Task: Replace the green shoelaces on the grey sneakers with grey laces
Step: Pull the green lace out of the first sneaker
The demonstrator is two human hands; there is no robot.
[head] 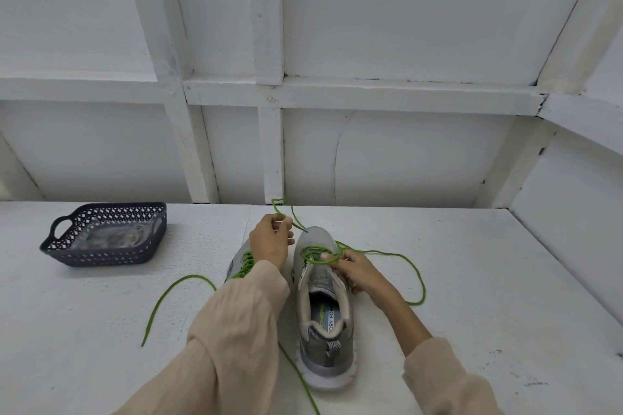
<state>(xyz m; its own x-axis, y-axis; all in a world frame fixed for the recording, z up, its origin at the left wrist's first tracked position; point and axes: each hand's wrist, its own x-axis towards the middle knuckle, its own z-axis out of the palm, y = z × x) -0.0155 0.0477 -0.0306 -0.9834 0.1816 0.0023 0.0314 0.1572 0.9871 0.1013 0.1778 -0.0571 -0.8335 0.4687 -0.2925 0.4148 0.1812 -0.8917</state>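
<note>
Both hands' grip pinches thin green lace: left hand, right hand, grey mesh sneaker.

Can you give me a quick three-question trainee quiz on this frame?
1. True or false: the right shoe is still fully laced.
2. Which hand pinches the lace end raised beyond the toes? A) left hand B) right hand
3. Fill in: the basket sits to the person's ____.

Key: 1 false, its green lace is mostly pulled out; 2 A; 3 left.
</note>
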